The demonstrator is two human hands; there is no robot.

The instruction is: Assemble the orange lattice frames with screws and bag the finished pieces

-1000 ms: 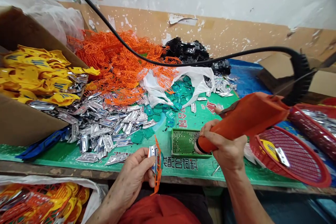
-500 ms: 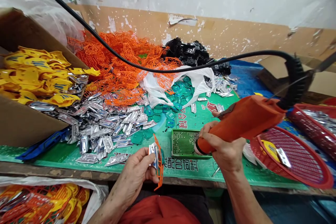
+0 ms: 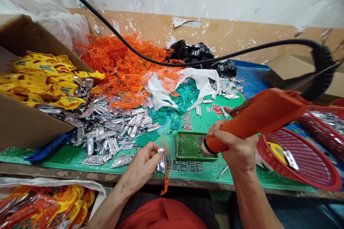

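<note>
Though near tool [image 3: 258,118], “饲料” lettering [image 3: 195,167]

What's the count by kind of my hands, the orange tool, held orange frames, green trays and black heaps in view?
Hands: 2 (left hand, right hand)
Orange tool: 1
Held orange frame: 1
Green tray: 1
Black heap: 1
Total: 6

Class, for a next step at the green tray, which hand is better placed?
Probably the right hand: its orange tool points at the green tray. The left hand is farther off, holding a metal plate.
</note>
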